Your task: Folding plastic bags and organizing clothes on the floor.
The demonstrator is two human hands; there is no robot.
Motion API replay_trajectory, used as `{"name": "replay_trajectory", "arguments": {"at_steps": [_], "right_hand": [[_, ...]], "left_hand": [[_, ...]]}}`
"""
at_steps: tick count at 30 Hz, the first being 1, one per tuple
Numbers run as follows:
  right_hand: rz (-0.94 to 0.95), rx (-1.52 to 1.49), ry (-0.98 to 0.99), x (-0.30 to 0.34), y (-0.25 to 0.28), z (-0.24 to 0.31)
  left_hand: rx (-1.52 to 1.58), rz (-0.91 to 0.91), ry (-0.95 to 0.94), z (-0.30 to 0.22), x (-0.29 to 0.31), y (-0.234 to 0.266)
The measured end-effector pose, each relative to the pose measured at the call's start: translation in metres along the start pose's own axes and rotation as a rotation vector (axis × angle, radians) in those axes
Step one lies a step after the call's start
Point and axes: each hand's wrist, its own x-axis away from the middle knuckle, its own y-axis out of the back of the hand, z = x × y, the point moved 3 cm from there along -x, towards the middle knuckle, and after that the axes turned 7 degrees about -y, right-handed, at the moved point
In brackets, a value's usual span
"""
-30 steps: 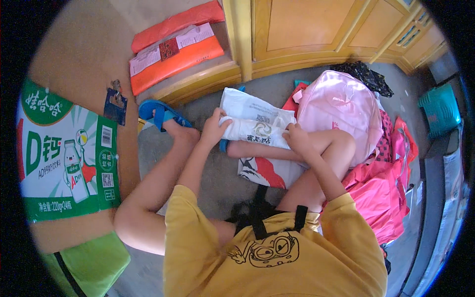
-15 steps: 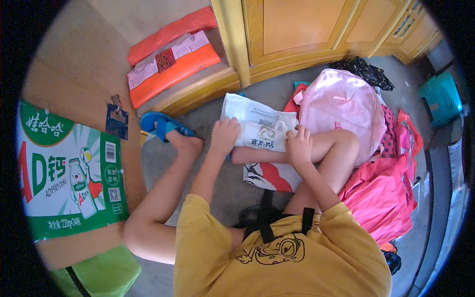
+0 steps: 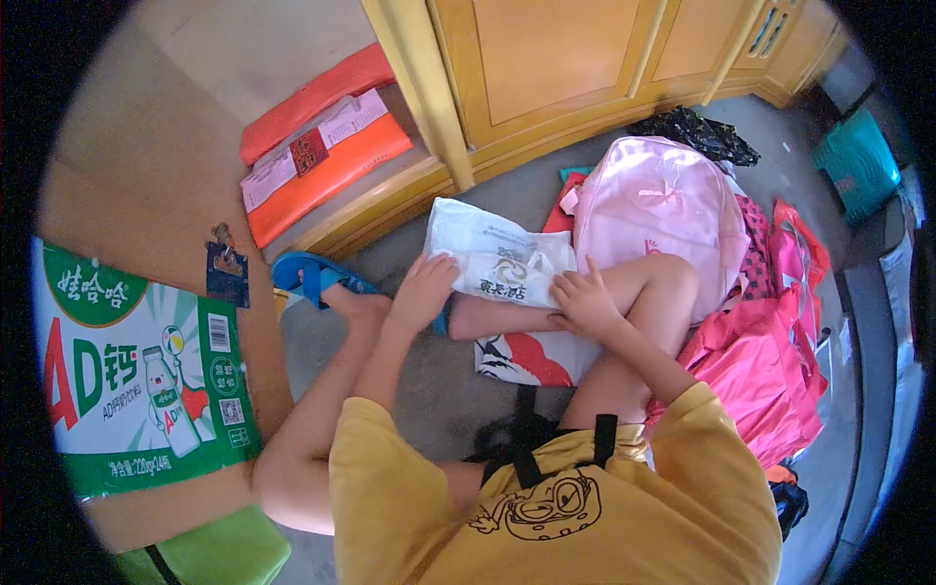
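Note:
A white plastic bag (image 3: pixel 502 255) with dark print is spread over my bent shin, creased across its middle. My left hand (image 3: pixel 426 290) is closed on its left edge. At the lower right corner my right hand (image 3: pixel 585 300) grips the bag, its thumb partly hidden under the fingers. Beneath my leg lies a white, red and black printed bag (image 3: pixel 524 359) on the floor. Just beyond my right knee stands a pink backpack (image 3: pixel 658 219).
Pink-red fabric (image 3: pixel 756 380) and a black plastic bag (image 3: pixel 697 135) lie around the backpack. Wooden cabinets (image 3: pixel 561 58) line the far side. Orange-red packages (image 3: pixel 327 175) sit on a low ledge. A green-and-white carton panel (image 3: pixel 146 370) is at left, a green bag (image 3: pixel 214 546) below it.
The view has shifted slightly. My right hand's fingers have flattened along the bag's edge, and the bag looks more creased across the middle. Both hands remain on it.

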Motion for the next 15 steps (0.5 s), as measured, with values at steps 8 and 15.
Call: {"name": "replay_trajectory", "arguments": {"at_steps": [8, 15], "right_hand": [[-0.043, -0.295, -0.026, 0.006, 0.022, 0.005], [0.017, -0.687, -0.313, -0.03, 0.0, -0.034]], "left_hand": [[0.435, 0.263, 0.131, 0.023, -0.012, 0.032], [0.638, 0.205, 0.259, 0.036, -0.023, 0.007]]}}
